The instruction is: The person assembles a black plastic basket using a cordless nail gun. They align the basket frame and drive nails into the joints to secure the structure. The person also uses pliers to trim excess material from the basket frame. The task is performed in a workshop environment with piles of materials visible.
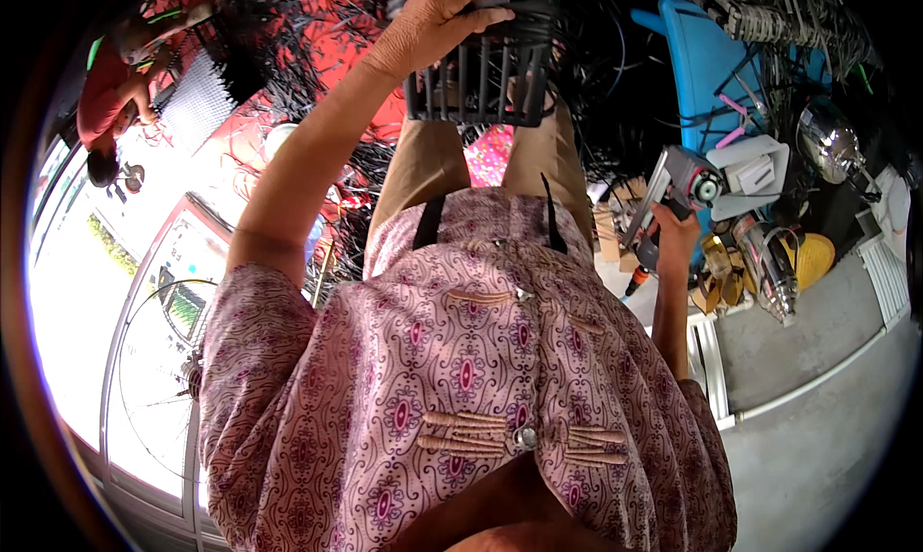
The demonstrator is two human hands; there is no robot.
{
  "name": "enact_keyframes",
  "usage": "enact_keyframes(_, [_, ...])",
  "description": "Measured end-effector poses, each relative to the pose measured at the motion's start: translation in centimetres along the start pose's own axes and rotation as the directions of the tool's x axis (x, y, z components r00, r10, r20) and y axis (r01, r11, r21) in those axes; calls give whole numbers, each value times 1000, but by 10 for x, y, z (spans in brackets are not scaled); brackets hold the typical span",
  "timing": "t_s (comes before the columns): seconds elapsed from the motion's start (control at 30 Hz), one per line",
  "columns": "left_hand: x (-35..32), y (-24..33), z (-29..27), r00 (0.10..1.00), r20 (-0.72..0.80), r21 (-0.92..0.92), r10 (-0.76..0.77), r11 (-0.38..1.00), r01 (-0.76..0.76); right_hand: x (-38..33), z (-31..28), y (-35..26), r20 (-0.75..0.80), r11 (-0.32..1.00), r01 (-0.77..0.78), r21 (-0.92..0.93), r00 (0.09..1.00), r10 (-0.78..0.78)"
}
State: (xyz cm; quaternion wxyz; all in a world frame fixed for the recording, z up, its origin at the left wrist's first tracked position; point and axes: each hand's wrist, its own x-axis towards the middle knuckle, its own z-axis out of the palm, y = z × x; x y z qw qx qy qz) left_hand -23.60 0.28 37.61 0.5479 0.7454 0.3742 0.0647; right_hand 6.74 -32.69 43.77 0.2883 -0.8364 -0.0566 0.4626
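My left hand [437, 25] reaches up to the top middle of the head view. Its fingers are closed on the upper part of a black slatted basket [524, 117], which sits over my knees. At the right, my right hand [676, 233] is wrapped round the handle of a staple gun [681, 175] with a grey and black body and a long straight magazine. The gun is held apart from the basket, close to the cluttered things on that side. Shadow hides part of the basket's far side.
Black strips lie tangled over the red floor [327, 52]. Right of me are a blue plastic chair [702, 62], a white tray [769, 191], a shiny metal lamp [827, 137] and a metallic power tool [764, 259]. A person in red [99, 100] works far left.
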Motion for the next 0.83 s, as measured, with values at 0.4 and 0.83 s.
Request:
enact_keyframes(0.4, [-15, 64, -57, 866, 214, -640, -453, 604, 474, 1, 28, -21, 40, 999, 35, -28, 999, -34])
enact_keyframes(0.83, [-12, 48, -21, 900, 42, -534, -433, 752, 387, -2, 41, -33, 43, 934, 138, -331, 990, -131])
